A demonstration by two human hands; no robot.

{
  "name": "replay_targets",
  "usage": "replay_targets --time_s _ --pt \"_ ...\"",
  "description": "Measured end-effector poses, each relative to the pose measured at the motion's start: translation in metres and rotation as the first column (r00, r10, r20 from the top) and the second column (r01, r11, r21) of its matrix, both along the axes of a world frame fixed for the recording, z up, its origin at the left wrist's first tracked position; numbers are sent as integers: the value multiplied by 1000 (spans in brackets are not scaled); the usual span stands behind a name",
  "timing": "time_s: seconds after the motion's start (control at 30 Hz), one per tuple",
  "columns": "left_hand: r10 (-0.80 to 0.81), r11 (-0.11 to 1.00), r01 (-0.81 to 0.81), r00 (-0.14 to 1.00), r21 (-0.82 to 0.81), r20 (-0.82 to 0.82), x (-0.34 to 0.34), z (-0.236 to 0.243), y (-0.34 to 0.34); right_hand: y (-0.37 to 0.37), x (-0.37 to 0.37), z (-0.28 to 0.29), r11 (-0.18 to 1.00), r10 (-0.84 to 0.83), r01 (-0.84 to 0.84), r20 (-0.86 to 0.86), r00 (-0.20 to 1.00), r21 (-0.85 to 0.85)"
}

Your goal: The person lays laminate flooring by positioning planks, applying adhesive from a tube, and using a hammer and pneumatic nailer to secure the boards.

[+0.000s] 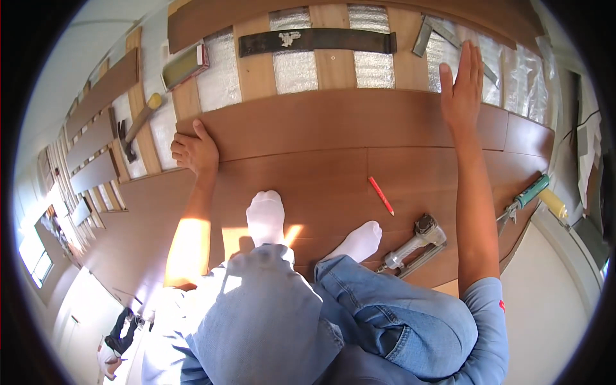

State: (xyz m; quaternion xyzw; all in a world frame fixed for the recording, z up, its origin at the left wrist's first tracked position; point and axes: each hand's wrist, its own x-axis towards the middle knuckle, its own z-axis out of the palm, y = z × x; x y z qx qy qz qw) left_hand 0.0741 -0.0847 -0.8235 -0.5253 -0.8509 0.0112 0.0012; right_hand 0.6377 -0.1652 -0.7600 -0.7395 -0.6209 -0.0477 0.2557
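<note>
My left hand (pixel 194 149) has its fingers curled on the left end of a brown floor plank (pixel 333 119), which lies against the laid boards (pixel 295 179). My right hand (pixel 462 96) reaches past that plank’s back edge with fingers stretched out, beside a metal square (pixel 423 38). A hammer with a wooden handle (pixel 138 128) rests left of my left hand. A red pencil (pixel 380 194) and a nail gun (pixel 410 245) lie between my socked feet and right arm. A green caulking gun (pixel 531 191) lies at the right.
Wooden battens (pixel 250 70) alternate with silver underlay (pixel 295 74) ahead, bearing a dark strip (pixel 333 42) and a long box (pixel 183 67). Loose planks (pixel 102 93) lie at back left, another long board (pixel 353 9) behind. A pale ledge (pixel 564 269) borders the right.
</note>
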Motion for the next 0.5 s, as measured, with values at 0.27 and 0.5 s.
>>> replay_targets --time_s 0.27,0.5 --pt "-85 992 91 994 85 -68 3 -3 -4 -46 -7 -52 982 -13 41 152 988 -183" --pt "-141 976 153 986 153 -88 -4 17 -14 -46 -5 -55 997 8 1 111 994 -80"
